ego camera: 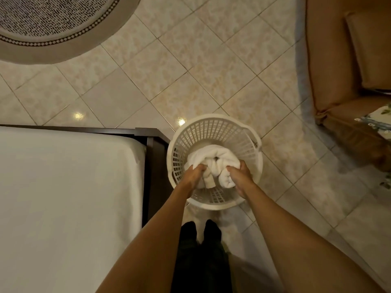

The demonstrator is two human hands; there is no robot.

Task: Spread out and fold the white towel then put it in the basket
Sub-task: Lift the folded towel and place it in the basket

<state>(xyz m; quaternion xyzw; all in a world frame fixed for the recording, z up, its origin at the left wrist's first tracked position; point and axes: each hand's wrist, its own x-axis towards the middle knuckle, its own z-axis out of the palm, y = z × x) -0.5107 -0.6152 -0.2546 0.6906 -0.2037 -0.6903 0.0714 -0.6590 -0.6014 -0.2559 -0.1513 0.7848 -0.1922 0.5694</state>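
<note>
A round white slatted basket [213, 129] stands on the tiled floor in front of my feet. Inside it lies the white towel [213, 155], bunched and rumpled, not flat. My left hand [193, 174] grips the towel's left side, fingers closed into the cloth. My right hand [241, 173] grips its right side the same way. Both hands reach down inside the basket's rim, and the fingertips are buried in the folds.
A bed with a white sheet [63, 197] and dark wooden frame [151, 144] sits directly left of the basket. A brown sofa [347, 70] stands at the right, a round patterned rug [55, 24] at the top left. My dark-socked feet [201, 231] are just behind the basket.
</note>
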